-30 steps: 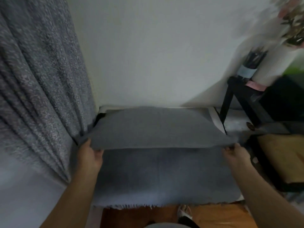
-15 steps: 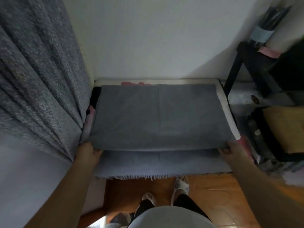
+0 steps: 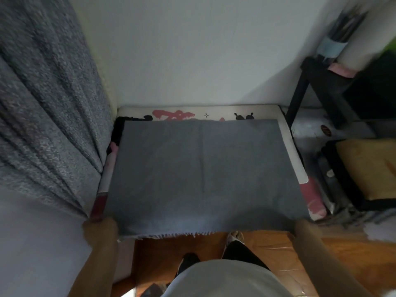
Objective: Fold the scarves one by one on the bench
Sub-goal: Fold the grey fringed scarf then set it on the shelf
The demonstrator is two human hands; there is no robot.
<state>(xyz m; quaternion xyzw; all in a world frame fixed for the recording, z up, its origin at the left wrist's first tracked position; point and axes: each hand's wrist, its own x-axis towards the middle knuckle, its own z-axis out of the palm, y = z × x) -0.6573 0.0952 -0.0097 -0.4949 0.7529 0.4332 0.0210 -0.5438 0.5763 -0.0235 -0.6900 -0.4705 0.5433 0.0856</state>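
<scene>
A grey scarf (image 3: pixel 201 174) with a fringed front edge lies folded flat over the bench (image 3: pixel 288 146), covering most of its white, pink and black patterned top. A crease runs down its middle. My left hand (image 3: pixel 100 227) holds the scarf's front left corner, and my right hand (image 3: pixel 304 228) holds the front right corner. The fingers of both hands are hidden under the cloth at the bench's front edge.
A thick grey curtain (image 3: pixel 47 116) hangs against the bench's left side. On the right stand a black shelf frame (image 3: pixel 310 86) and a yellow cushion (image 3: pixel 370 168). A white wall rises behind the bench. My legs and feet stand on the wooden floor (image 3: pixel 156 258) below.
Both hands drew the scarf's upper layer toward me, from mid-bench down to the front edge. The fold now covers the lower layer, and the camera tilted downward.
</scene>
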